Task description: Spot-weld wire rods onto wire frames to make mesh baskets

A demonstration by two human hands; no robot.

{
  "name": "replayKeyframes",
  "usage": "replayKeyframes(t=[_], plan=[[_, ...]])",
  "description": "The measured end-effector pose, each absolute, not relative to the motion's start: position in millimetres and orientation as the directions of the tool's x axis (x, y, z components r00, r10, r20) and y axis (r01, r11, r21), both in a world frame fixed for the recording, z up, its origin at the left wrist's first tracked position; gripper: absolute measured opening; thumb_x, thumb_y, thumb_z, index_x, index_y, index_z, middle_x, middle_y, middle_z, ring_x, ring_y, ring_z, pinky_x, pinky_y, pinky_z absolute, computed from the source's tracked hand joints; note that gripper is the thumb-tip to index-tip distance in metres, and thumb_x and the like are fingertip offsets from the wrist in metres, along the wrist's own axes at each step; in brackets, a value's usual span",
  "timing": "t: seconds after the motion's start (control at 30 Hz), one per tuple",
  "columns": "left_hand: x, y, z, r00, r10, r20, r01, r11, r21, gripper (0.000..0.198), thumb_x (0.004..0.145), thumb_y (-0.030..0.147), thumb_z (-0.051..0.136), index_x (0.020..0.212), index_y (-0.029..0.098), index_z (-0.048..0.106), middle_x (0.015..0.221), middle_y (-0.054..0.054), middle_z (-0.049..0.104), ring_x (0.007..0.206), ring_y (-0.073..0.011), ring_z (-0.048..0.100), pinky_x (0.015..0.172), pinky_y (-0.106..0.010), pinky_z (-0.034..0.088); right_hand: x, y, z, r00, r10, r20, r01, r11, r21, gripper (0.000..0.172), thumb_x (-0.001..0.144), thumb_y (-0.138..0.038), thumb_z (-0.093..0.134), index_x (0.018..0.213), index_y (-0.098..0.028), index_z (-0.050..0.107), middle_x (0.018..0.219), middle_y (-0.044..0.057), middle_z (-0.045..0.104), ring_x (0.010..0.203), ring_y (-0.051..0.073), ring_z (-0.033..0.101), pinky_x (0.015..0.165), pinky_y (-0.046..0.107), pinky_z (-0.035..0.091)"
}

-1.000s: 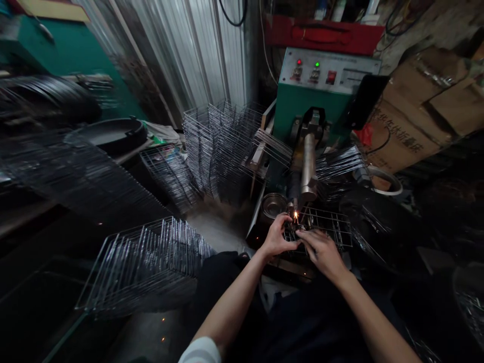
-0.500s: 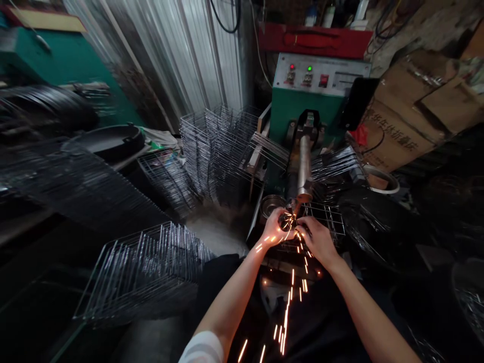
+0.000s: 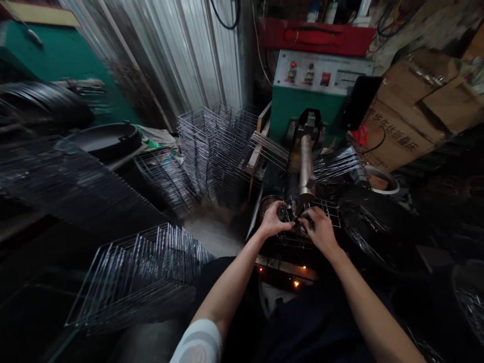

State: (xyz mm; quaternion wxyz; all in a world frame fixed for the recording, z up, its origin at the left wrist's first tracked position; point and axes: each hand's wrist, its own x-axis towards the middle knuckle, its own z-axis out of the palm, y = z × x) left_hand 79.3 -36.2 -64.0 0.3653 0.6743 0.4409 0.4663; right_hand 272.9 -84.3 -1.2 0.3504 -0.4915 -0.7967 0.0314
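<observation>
My left hand point(image 3: 273, 221) is curled at the left of the welding tip, its thumb stretched toward the middle and its fingers bent at the wire grid. Opposite it, my right hand point(image 3: 320, 229) has its fingers bent down and pinched at the same spot. A wire grid point(image 3: 333, 213) lies under both hands, showing to the right and below them. What small part may be between my fingertips is too dark to make out. Right above stands the spot welder point(image 3: 278, 118), its thick metal electrode arm point(image 3: 307, 169) pointing down between my hands.
Stacks of bent wire racks point(image 3: 196, 151) stand left of the machine, with another wire rack stack point(image 3: 143, 267) nearer my left arm. Loose wires point(image 3: 340, 164) rest right of the electrode arm. Cardboard boxes point(image 3: 412, 116) lean at the right. Small embers point(image 3: 297, 284) glow below my hands.
The shower of sparks between my hands has stopped, and the green light on the machine panel has gone out. My hands have stayed at almost the same place under the electrode.
</observation>
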Motion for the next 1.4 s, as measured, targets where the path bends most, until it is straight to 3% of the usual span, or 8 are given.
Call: replayKeyframes(t=[0.33, 0.43, 0.53, 0.77, 1.03, 1.17, 1.3, 1.4], plan=[[66.7, -33.9, -71.2, 0.208, 0.914, 0.350, 0.207, -0.391, 0.897, 0.080, 0.056, 0.035, 0.088, 0.127, 0.022, 0.053, 0.128, -0.010, 0.059, 0.119, -0.0291, 0.057, 0.104, -0.044, 0.046, 274.3, -85.7, 3.3, -0.244, 0.817, 0.522, 0.688, 0.525, -0.501, 0.015, 0.095, -0.031, 0.059, 0.086, -0.021, 0.066, 0.087, 0.005, 0.065, 0.085, 0.021, 0.062, 0.078, 0.032, 0.047], [50.3, -52.1, -112.3, 0.157, 0.947, 0.280, 0.099, -0.297, 0.950, 0.125, 0.044, 0.036, 0.094, 0.149, 0.023, 0.028, 0.157, -0.015, 0.030, 0.145, -0.0365, 0.030, 0.119, -0.050, 0.029, 288.5, -98.4, 4.9, -0.177, 0.862, 0.476, 0.643, 0.467, -0.607, 0.016, 0.095, -0.032, 0.056, 0.094, -0.020, 0.067, 0.096, 0.007, 0.068, 0.091, 0.022, 0.064, 0.083, 0.034, 0.049], [51.1, -77.4, -167.5, 0.157, 0.982, -0.101, -0.155, 0.125, 0.980, 0.144, 0.048, 0.031, 0.092, 0.155, 0.035, -0.003, 0.166, -0.012, 0.001, 0.152, -0.0371, 0.012, 0.118, -0.051, 0.030, 301.5, -118.2, 3.6, -0.011, 0.941, 0.337, 0.516, 0.294, -0.805, 0.021, 0.094, -0.040, 0.059, 0.097, -0.021, 0.065, 0.097, 0.007, 0.069, 0.087, 0.022, 0.066, 0.079, 0.034, 0.053], [96.0, -79.2, -205.4, 0.382, 0.915, -0.131, -0.603, 0.354, 0.715, 0.128, 0.048, 0.020, 0.088, 0.147, 0.055, 0.015, 0.166, -0.002, 0.012, 0.134, -0.0280, 0.049, 0.088, -0.033, 0.054, 300.8, -162.6, 1.3, 0.177, 0.983, 0.046, 0.060, 0.036, -0.998, 0.036, 0.082, -0.046, 0.077, 0.091, -0.020, 0.053, 0.074, 0.002, 0.068, 0.054, 0.013, 0.058, 0.051, 0.023, 0.049], [54.6, -98.7, -179.5, 0.225, 0.961, -0.159, -0.498, 0.253, 0.830, 0.115, 0.042, 0.022, 0.092, 0.136, 0.043, 0.028, 0.161, -0.009, 0.022, 0.126, -0.0279, 0.054, 0.079, -0.030, 0.056, 275.2, -188.5, 27.6, 0.030, 0.989, -0.145, -0.138, -0.140, -0.981, 0.044, 0.076, -0.049, 0.081, 0.092, -0.019, 0.053, 0.060, -0.001, 0.063, 0.029, 0.004, 0.037, 0.029, 0.013, 0.022], [0.9, -131.1, -134.1, 0.160, 0.986, -0.038, -0.282, 0.083, 0.956, 0.103, 0.048, 0.024, 0.091, 0.132, 0.034, 0.033, 0.149, -0.011, 0.039, 0.126, -0.0280, 0.054, 0.096, -0.042, 0.053, 266.6, -211.8, 46.3, -0.168, 0.965, -0.199, -0.201, -0.232, -0.952, 0.037, 0.078, -0.045, 0.080, 0.094, -0.019, 0.058, 0.056, -0.003, 0.061, 0.026, 0.004, 0.037, 0.028, 0.013, 0.024], [-31.8, -151.8, -89.9, 0.183, 0.980, 0.074, -0.034, -0.069, 0.997, 0.105, 0.049, 0.023, 0.092, 0.136, 0.032, 0.033, 0.143, -0.011, 0.044, 0.127, -0.0293, 0.055, 0.107, -0.048, 0.046, 264.8, -227.7, 63.4, -0.423, 0.902, -0.087, -0.208, -0.190, -0.959, 0.049, 0.081, -0.056, 0.074, 0.108, -0.016, 0.069, 0.089, 0.012, 0.073, 0.065, 0.020, 0.070, 0.057, 0.028, 0.058], [-21.3, -153.5, -73.4, 0.242, 0.965, 0.102, 0.115, -0.133, 0.984, 0.111, 0.045, 0.028, 0.093, 0.139, 0.029, 0.035, 0.142, -0.012, 0.048, 0.125, -0.0320, 0.057, 0.108, -0.051, 0.046, 256.8, -223.2, 67.2, -0.526, 0.850, -0.027, 0.018, -0.020, -1.000, 0.041, 0.088, -0.052, 0.068, 0.113, -0.020, 0.071, 0.102, 0.011, 0.073, 0.090, 0.026, 0.071, 0.080, 0.036, 0.058]])
